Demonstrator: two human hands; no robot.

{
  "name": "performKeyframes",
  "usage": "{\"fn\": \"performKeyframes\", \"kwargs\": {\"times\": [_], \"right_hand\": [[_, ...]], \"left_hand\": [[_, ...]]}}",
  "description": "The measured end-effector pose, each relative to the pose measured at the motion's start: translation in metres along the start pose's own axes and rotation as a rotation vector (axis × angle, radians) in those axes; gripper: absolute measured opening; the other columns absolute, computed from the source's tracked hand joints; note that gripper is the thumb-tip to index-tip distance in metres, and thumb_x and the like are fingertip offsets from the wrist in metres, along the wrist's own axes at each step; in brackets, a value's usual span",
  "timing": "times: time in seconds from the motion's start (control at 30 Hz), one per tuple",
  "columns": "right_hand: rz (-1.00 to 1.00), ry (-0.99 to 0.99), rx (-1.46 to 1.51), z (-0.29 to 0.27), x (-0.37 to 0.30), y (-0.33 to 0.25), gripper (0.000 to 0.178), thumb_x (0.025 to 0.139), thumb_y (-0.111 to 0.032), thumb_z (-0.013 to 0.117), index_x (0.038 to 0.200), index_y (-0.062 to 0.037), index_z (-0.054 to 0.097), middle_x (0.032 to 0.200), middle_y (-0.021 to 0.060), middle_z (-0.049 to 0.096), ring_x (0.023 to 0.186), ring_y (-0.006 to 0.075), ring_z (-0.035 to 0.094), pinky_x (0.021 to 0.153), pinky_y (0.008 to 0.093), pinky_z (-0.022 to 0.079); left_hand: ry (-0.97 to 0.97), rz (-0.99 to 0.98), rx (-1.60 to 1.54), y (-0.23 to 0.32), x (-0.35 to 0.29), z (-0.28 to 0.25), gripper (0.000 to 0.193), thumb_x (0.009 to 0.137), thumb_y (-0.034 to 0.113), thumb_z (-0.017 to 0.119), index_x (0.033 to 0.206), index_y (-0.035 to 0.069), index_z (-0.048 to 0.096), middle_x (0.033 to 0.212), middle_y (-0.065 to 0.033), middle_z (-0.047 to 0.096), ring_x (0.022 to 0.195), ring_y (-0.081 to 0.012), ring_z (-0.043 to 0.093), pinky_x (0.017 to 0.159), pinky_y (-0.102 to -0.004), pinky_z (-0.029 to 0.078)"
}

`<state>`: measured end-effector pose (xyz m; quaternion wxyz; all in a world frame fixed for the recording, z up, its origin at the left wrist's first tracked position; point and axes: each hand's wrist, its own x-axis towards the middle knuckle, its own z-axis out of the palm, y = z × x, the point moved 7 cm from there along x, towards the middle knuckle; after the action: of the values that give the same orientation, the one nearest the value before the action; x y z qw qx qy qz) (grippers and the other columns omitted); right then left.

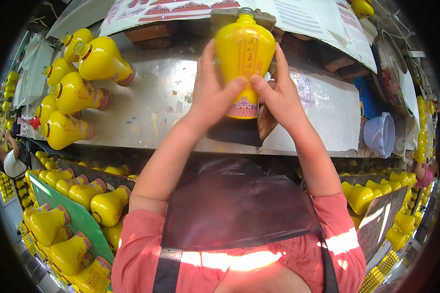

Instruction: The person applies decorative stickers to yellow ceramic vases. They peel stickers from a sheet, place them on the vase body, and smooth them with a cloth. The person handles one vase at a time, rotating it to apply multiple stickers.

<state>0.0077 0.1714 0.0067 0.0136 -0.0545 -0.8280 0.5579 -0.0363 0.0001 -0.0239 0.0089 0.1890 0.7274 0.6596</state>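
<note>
Between my two hands is a glossy yellow bottle point(239, 46), its narrow neck pointing away from me and a patterned band around its base. My left hand point(211, 94) is pressed along its left side, thumb on the front. On the opposite side my right hand point(280, 95) grips it the same way, both thumbs lying close together low on the bottle. Beneath it is a dark pad point(234, 133), and a brownish block point(266, 122) shows beside the bottle's base. The bottle's underside is hidden.
Several yellow bottles point(78, 93) lie at the left of the metal table point(151, 102). Printed sheets point(181, 7) rest on bricks point(151, 35) at the back. A pale bucket point(379, 134) stands at the right. More bottles point(110, 202) fill racks below on both sides.
</note>
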Motion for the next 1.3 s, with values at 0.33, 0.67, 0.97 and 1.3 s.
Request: {"fn": "performKeyframes", "kwargs": {"times": [0.33, 0.67, 0.97, 1.3], "right_hand": [[-0.03, -0.004, 0.051, 0.002, 0.001, 0.006, 0.101, 0.092, -0.04, 0.071, 0.165, -0.0044, 0.013, 0.084, 0.0127, 0.067, 0.068, 0.0164, 0.064, 0.064, 0.0305, 0.052], [-0.09, 0.107, -0.071, -0.026, 0.018, -0.036, 0.084, 0.087, -0.04, 0.073, 0.155, -0.0012, 0.043, 0.122, 0.0189, 0.065, 0.076, 0.0166, 0.062, 0.075, 0.0312, 0.053], [-0.095, 0.125, -0.235, -0.018, 0.037, -0.049, 0.077, 0.087, -0.046, 0.072, 0.146, -0.0011, 0.053, 0.132, 0.0278, 0.063, 0.12, 0.0409, 0.064, 0.102, 0.0441, 0.05], [-0.146, 0.148, -0.249, -0.019, 0.036, -0.052, 0.07, 0.089, -0.044, 0.071, 0.145, -0.005, 0.056, 0.124, 0.0258, 0.066, 0.114, 0.0394, 0.066, 0.099, 0.0439, 0.051]], "left_hand": [[-0.039, 0.009, -0.01, -0.006, -0.003, -0.003, 0.097, 0.091, 0.037, 0.072, 0.163, 0.002, 0.018, 0.156, -0.0271, 0.034, 0.146, -0.0406, 0.035, 0.123, -0.0476, 0.028], [0.125, 0.327, 0.238, 0.04, 0.037, -0.014, 0.059, 0.102, 0.03, 0.053, 0.153, 0.002, 0.042, 0.149, -0.0199, 0.047, 0.138, -0.0325, 0.045, 0.113, -0.0442, 0.04], [0.148, -0.081, -0.254, 0.017, 0.066, 0.004, 0.04, 0.1, 0.032, 0.062, 0.125, 0.001, 0.064, 0.124, -0.0169, 0.058, 0.116, -0.0288, 0.06, 0.103, -0.0377, 0.046], [0.107, -0.017, -0.208, 0.019, 0.065, 0.003, 0.042, 0.107, 0.031, 0.056, 0.135, 0.001, 0.055, 0.127, -0.0126, 0.06, 0.115, -0.0193, 0.059, 0.101, -0.0328, 0.048]]}}
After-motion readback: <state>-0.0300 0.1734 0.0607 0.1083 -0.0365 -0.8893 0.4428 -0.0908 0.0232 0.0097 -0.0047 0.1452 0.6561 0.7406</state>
